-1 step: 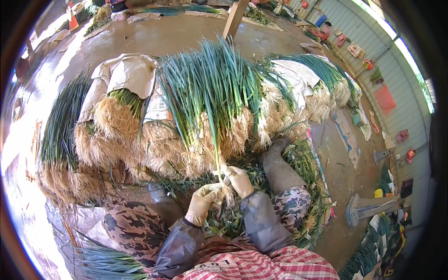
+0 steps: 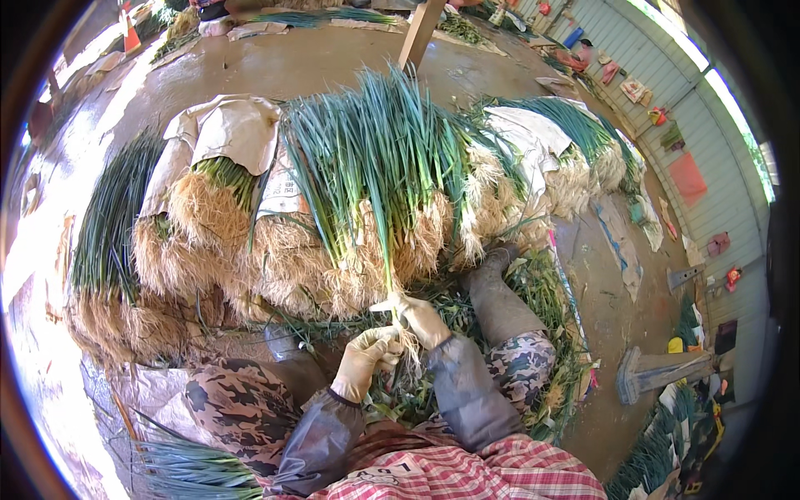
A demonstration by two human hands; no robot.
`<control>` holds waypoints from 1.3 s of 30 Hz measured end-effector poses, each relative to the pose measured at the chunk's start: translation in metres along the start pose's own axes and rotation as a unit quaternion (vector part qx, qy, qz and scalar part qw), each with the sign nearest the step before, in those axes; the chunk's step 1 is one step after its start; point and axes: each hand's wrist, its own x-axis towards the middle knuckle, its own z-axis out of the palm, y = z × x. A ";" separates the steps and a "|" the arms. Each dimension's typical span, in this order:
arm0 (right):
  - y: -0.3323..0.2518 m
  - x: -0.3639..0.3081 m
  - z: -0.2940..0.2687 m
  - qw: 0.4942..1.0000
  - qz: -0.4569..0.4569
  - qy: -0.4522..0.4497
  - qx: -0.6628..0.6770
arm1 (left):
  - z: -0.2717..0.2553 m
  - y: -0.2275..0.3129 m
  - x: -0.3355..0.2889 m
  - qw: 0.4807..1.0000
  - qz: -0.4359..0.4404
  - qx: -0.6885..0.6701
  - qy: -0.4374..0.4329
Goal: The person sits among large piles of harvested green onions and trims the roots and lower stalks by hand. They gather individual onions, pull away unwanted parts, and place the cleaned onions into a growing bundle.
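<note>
A green onion stands nearly upright in front of me, its long leaves leaning over a pile of other green onions. My right hand, in a pale glove, is closed around the low white part of its stalk. Its thumb lies across the stalk. Just below and to the left, my gloved left hand pinches at the base of the same onion. Pale roots hang between the two hands. Exactly where the left fingertips grip is partly hidden.
Bundled green onions with bushy roots lie in a row ahead, some under pale sacks. Stripped leaves litter the ground around my boots. More onions lie at lower left. A wooden post rises behind the row.
My right hand has shifted slightly, its thumb now stretched left across the stalk. The roots hang more visibly between my hands. The left hand has barely moved.
</note>
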 end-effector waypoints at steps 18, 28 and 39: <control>-0.015 -0.022 0.057 0.975 -0.154 0.071 -0.144 | -0.017 0.008 -0.009 0.983 0.109 -0.137 0.053; 0.020 -0.019 -0.048 0.825 -0.020 0.062 -0.561 | -0.011 0.024 -0.015 0.948 0.039 -0.273 -0.161; -0.029 0.028 0.048 0.889 -0.162 0.177 -0.389 | -0.014 0.023 -0.001 0.980 0.112 -0.018 0.164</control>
